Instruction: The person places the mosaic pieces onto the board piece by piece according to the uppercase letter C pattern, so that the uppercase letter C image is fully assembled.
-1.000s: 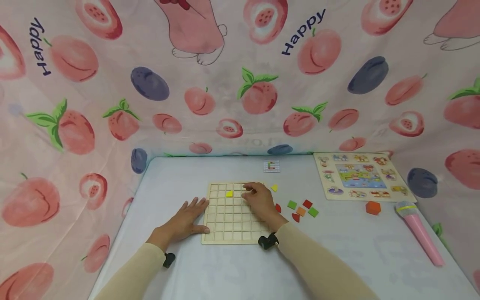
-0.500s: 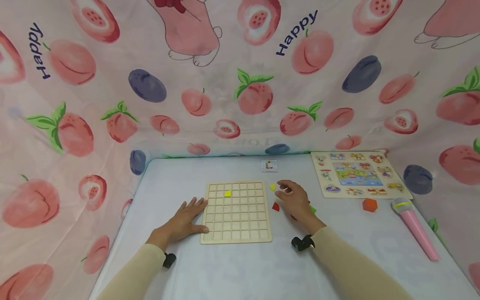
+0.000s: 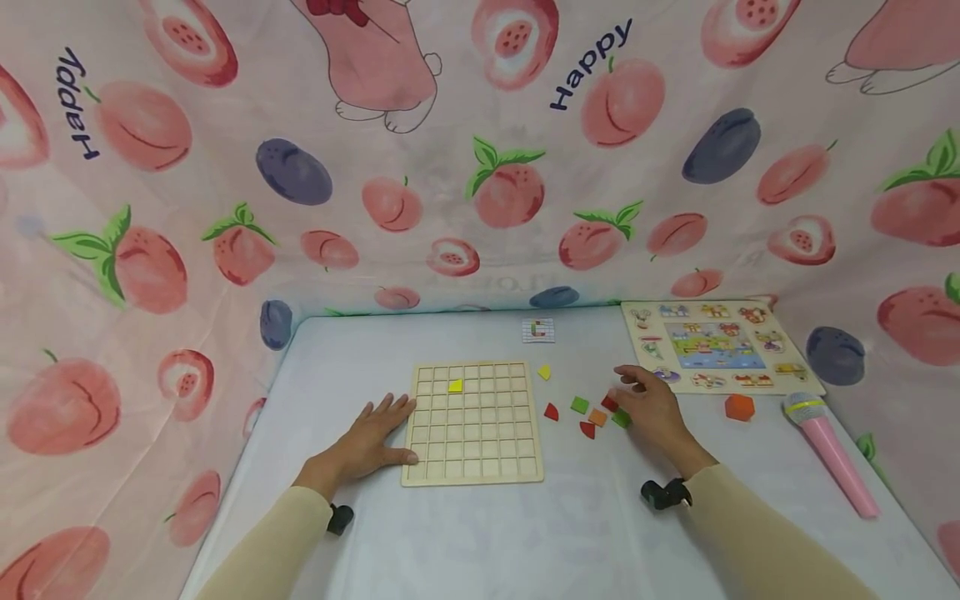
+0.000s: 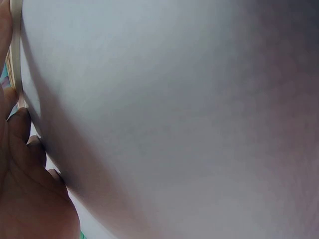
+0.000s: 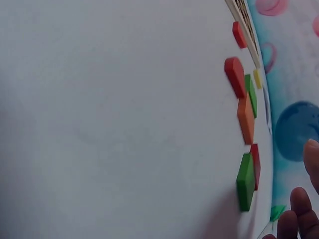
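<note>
My left hand (image 3: 369, 443) lies on the table with fingers spread, its fingertips and thumb at the left edge of a wooden grid board (image 3: 472, 425). One yellow piece (image 3: 456, 386) sits in an upper cell of the board. My right hand (image 3: 654, 408) hovers at the right of the loose pieces, fingers loosely bent and holding nothing. Its thumb is nearest to a red square (image 3: 609, 402) and a green square (image 5: 245, 182). An orange square (image 3: 597, 417), another green square (image 3: 580, 405) and two red quarter-round pieces (image 3: 551, 412) lie nearer the board.
A yellow piece (image 3: 544, 372) lies off the board's right side. Behind it is a small pattern card (image 3: 538, 330). At the right are a picture puzzle board (image 3: 720, 346), an orange block (image 3: 739, 407) and a pink toy microphone (image 3: 832, 454). Fruit-print cloth (image 3: 450, 208) hangs behind the table.
My right hand has moved from over the board to the right, past the yellow piece, to the far side of the loose pieces. The left hand has stayed at the board's edge.
</note>
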The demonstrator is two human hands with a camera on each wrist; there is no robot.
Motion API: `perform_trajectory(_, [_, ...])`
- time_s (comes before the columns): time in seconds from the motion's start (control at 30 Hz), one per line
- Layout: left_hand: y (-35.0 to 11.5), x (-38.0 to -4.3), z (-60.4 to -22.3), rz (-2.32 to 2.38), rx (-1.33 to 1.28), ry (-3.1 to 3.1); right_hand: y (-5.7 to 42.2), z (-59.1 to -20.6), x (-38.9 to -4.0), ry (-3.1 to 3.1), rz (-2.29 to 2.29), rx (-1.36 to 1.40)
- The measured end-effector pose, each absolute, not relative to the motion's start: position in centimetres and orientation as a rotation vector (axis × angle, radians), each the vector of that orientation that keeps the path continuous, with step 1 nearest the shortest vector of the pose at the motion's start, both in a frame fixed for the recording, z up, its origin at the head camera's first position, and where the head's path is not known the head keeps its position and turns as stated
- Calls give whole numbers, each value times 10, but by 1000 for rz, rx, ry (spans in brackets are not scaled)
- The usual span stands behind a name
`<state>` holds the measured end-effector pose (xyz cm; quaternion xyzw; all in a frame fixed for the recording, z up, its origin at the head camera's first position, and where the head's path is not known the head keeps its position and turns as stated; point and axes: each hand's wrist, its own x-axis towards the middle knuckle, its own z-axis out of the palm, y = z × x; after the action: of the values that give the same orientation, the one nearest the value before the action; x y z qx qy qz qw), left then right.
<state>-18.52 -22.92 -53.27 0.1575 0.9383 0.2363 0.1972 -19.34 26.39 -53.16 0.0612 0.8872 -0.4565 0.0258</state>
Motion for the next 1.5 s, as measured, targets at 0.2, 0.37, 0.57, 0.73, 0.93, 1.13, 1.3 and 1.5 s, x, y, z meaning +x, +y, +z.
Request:
perform_trajectory(0.2, [-227, -186, -532, 666, 447, 2636, 270, -537, -191, 2766, -1285, 171])
perform_trajectory(0.37, [-227, -187, -533, 652, 436, 2644, 267, -542, -191, 2808, -1235, 103])
perform_trajectory(0.57, [-226, -186, -532, 651, 404, 2634, 267, -549, -194, 2852, -1176, 74])
perform_trajectory(0.73, [-227, -187, -531, 648, 415, 2633, 266, -552, -195, 2872, -1129, 100])
perform_trajectory(0.93, [-227, -185, -531, 651, 414, 2631, 262, -552, -197, 2894, -1091, 127])
perform_trajectory(1.13, [-228, -184, -532, 647, 412, 2630, 256, -547, -197, 2893, -1050, 121])
perform_trajectory(1.3, [-228, -184, -535, 647, 412, 2632, 255, -545, -196, 2884, -1038, 95])
perform_trajectory(1.5, [-227, -185, -534, 651, 423, 2639, 262, -544, -197, 2797, -1126, 146])
